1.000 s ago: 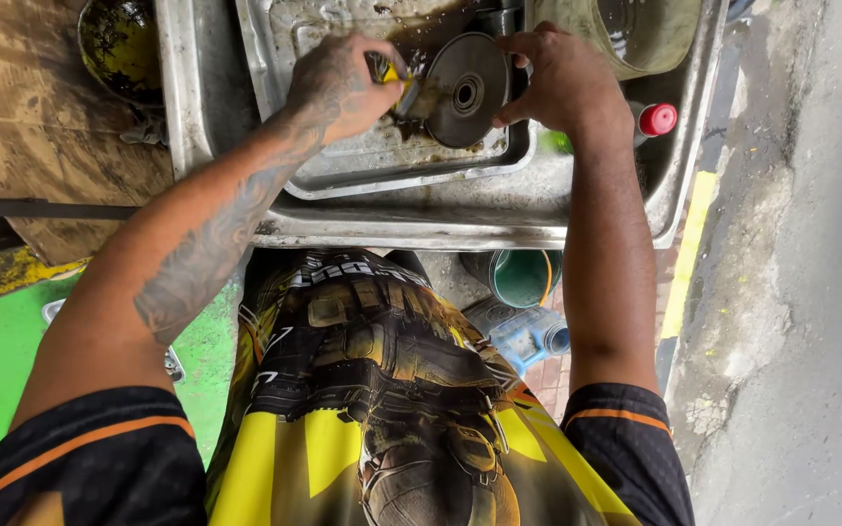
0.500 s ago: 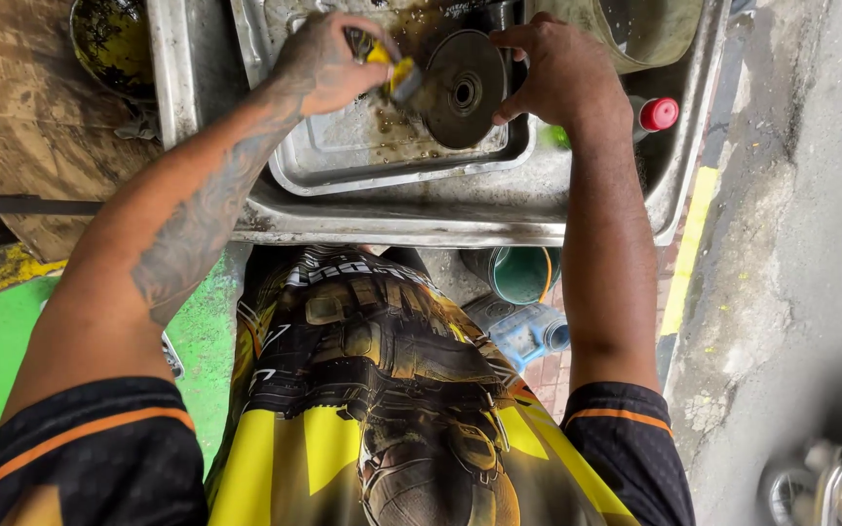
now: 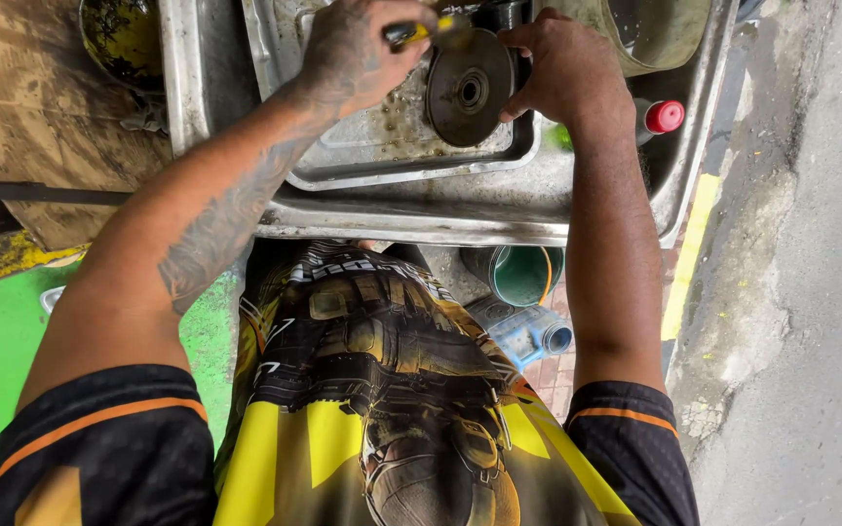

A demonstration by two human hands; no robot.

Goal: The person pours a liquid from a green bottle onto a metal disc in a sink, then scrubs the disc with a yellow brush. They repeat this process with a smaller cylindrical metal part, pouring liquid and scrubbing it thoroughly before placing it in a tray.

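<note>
A dark round metal disc (image 3: pixel 470 90) with a hole at its centre stands on edge over the small steel tray (image 3: pixel 392 156). My right hand (image 3: pixel 557 68) grips the disc at its right rim. My left hand (image 3: pixel 358 49) is closed on a small yellow-handled brush (image 3: pixel 416 31) whose tip meets the upper left of the disc. The small tray sits inside a larger dented steel tray (image 3: pixel 440 209) with greasy residue.
A red-capped bottle (image 3: pixel 660 117) lies at the tray's right. A green cup (image 3: pixel 523 273) and a blue-and-clear bottle (image 3: pixel 533 336) sit on the ground below. A dirty bowl (image 3: pixel 119 39) rests on brown cardboard (image 3: pixel 12 107) at the left. Concrete ground (image 3: pixel 811 292) lies to the right.
Both hands and the disc have shifted up toward the far side of the tray; the brush stays against the disc. The view has tilted slightly.
</note>
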